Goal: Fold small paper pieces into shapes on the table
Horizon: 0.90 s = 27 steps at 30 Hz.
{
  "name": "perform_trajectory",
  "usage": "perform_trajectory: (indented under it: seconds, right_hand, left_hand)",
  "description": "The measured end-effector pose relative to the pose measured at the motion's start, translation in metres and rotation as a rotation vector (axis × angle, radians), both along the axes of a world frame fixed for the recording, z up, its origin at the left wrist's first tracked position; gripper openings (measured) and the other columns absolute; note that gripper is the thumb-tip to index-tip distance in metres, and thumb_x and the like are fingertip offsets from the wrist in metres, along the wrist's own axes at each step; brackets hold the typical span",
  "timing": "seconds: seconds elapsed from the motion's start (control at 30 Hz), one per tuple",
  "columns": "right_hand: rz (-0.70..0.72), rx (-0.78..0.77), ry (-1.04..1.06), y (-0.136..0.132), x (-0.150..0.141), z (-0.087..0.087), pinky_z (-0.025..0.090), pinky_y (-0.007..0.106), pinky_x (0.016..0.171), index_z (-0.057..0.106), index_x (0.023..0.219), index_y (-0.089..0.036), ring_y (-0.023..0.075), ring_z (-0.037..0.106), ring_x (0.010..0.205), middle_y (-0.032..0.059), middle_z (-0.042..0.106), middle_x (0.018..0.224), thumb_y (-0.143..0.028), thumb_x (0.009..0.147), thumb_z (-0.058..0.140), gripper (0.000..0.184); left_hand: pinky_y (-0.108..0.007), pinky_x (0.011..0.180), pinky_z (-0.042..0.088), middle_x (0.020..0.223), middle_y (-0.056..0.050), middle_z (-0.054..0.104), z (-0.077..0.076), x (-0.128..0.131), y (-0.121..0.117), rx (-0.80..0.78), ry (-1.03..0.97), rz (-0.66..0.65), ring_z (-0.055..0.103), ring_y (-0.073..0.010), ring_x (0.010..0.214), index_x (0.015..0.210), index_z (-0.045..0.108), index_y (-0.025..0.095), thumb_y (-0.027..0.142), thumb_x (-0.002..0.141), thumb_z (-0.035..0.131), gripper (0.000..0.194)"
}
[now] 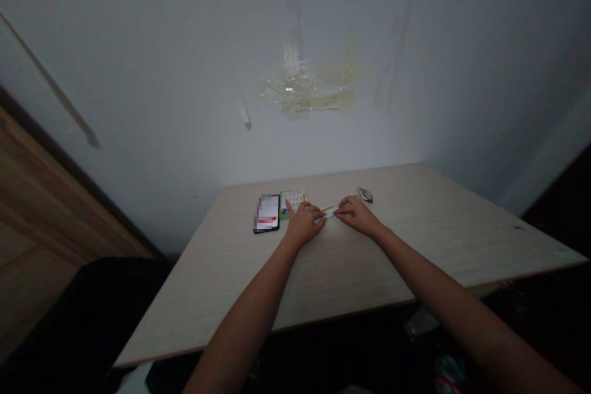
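My left hand (pixel 303 221) and my right hand (pixel 357 213) meet near the far middle of a pale wooden table (pixel 351 271). Between them lies a small white and yellow strip of paper (pixel 329 211); both hands pinch it by its ends, fingers closed on it. Just behind my left hand lies a colourful printed card (pixel 294 199). A black phone (pixel 267 213) with a lit screen lies flat to the left of that card.
A small folded wrapper or paper piece (pixel 365 194) lies behind my right hand. The table stands against a white wall with tape remnants (pixel 305 89). A wooden panel (pixel 41 209) is at left, and a dark chair back (pixel 87 314) at lower left.
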State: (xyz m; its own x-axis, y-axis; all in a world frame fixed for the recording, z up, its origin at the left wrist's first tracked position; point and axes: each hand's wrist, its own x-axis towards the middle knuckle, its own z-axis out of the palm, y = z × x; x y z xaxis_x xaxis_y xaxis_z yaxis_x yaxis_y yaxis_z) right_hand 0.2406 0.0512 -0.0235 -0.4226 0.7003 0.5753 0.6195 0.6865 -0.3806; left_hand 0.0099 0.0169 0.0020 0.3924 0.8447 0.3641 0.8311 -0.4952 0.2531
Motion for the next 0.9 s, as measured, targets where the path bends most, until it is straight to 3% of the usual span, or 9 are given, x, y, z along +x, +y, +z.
perform_trajectory:
  seconds: [0.27, 0.5, 0.67, 0.8, 0.9]
  right_hand:
    - [-0.053, 0.002, -0.086, -0.0012, -0.0022, 0.0014, 0.046, 0.041, 0.095, 0.078, 0.103, -0.026, 0.0241, 0.058, 0.102, 0.009, 0.069, 0.104, -0.028, 0.091, 0.062, 0.02]
    - [-0.06, -0.074, -0.028, 0.0043, 0.0008, -0.0041, 0.045, 0.045, 0.104, 0.076, 0.11, -0.024, 0.026, 0.06, 0.114, 0.0098, 0.069, 0.122, -0.028, 0.09, 0.062, 0.025]
    - [-0.01, -0.13, 0.005, 0.0044, 0.0001, -0.0058, 0.043, 0.043, 0.108, 0.073, 0.116, -0.023, 0.024, 0.06, 0.12, 0.0089, 0.068, 0.128, -0.027, 0.091, 0.06, 0.029]
    - [-0.018, -0.141, -0.01, 0.005, -0.0002, -0.0072, 0.044, 0.043, 0.108, 0.072, 0.117, -0.021, 0.0248, 0.06, 0.121, 0.0106, 0.067, 0.128, -0.028, 0.091, 0.059, 0.03]
    - [-0.035, -0.123, -0.045, 0.0033, -0.0013, -0.0054, 0.044, 0.044, 0.107, 0.073, 0.117, -0.022, 0.0256, 0.06, 0.121, 0.0107, 0.067, 0.128, -0.029, 0.092, 0.059, 0.029]
  left_hand:
    - [-0.075, 0.11, -0.01, 0.117, -0.001, 0.071, -0.0025, 0.003, 0.0005, -0.053, -0.031, -0.033, 0.046, -0.0279, 0.127, 0.112, 0.073, 0.035, 0.045, 0.095, 0.053, 0.028]
    - [-0.071, 0.113, -0.008, 0.116, 0.001, 0.074, -0.0023, 0.0019, 0.0004, -0.16, -0.12, -0.098, 0.049, -0.0259, 0.129, 0.101, 0.076, 0.034, 0.041, 0.095, 0.055, 0.022]
    - [-0.067, 0.117, -0.006, 0.12, -0.002, 0.073, -0.0045, 0.0023, 0.0036, -0.17, -0.143, -0.039, 0.049, -0.0265, 0.13, 0.104, 0.076, 0.032, 0.039, 0.094, 0.056, 0.023]
    - [-0.072, 0.114, -0.003, 0.126, -0.002, 0.07, -0.0077, 0.0018, 0.0065, -0.129, -0.15, 0.05, 0.047, -0.0289, 0.132, 0.108, 0.075, 0.032, 0.04, 0.094, 0.055, 0.025]
    - [-0.074, 0.113, -0.003, 0.129, -0.002, 0.069, -0.009, 0.0011, 0.007, -0.133, -0.101, 0.043, 0.044, -0.0301, 0.134, 0.105, 0.076, 0.033, 0.04, 0.095, 0.054, 0.026]
